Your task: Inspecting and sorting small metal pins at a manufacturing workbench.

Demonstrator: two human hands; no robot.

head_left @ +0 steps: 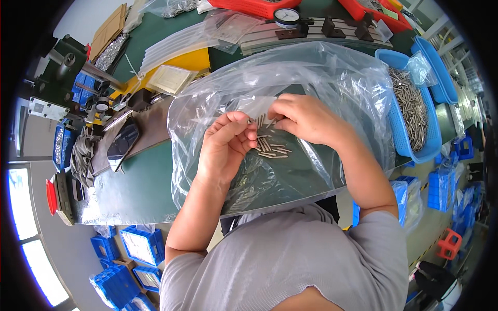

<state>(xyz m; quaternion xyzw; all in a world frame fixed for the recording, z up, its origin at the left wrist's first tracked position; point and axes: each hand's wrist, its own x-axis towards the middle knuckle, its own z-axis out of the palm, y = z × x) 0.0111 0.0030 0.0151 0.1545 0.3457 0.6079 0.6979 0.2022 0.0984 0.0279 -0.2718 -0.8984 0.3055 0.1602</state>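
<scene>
A large clear plastic bag (332, 72) lies spread over the green worktop (140, 186) in front of me. On it rests a small heap of short metal pins (271, 147). My left hand (225, 147) is curled, its fingertips pinching a few upright pins (261, 121) above the heap. My right hand (306, 118) meets it from the right, fingers closed on the same little bundle of pins. Both forearms come up from my grey shirt at the bottom.
A blue basket (402, 140) full of metal pins stands to the right, another blue basket (436, 67) behind it. Red trays (254, 6), a dial gauge (286, 16) and a grooved metal plate (316, 32) sit at the back. Tools and blue crates (142, 246) are at the left.
</scene>
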